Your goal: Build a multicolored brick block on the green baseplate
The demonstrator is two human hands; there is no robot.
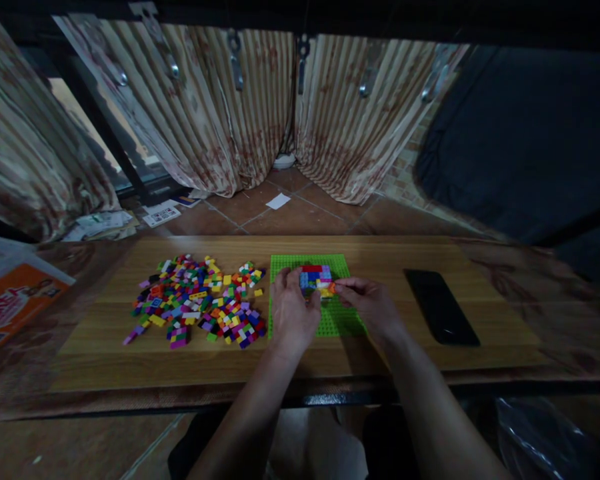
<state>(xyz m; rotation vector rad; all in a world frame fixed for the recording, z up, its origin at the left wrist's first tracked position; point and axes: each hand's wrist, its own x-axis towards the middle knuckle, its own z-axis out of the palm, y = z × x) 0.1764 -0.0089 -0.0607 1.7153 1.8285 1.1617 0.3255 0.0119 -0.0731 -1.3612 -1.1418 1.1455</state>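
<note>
A green studded baseplate (333,327) lies on the wooden board, bearing a small build of toy bricks (314,269) in red, blue, yellow and other colours. My left hand (295,310) curls around the build's left side, with the thumb at its near edge; the hand hides part of the build. From the right, my right hand (375,307) pinches a small orange brick (331,288) at the build's right edge. Whether this brick is seated or just held against the others, I cannot tell.
A wide heap of loose bricks (190,300) covers the board's left part. To the right lies a black phone-like slab (443,307). The wooden board (155,373) ends close to my body. A clear container with an orange label (17,307) stands far left.
</note>
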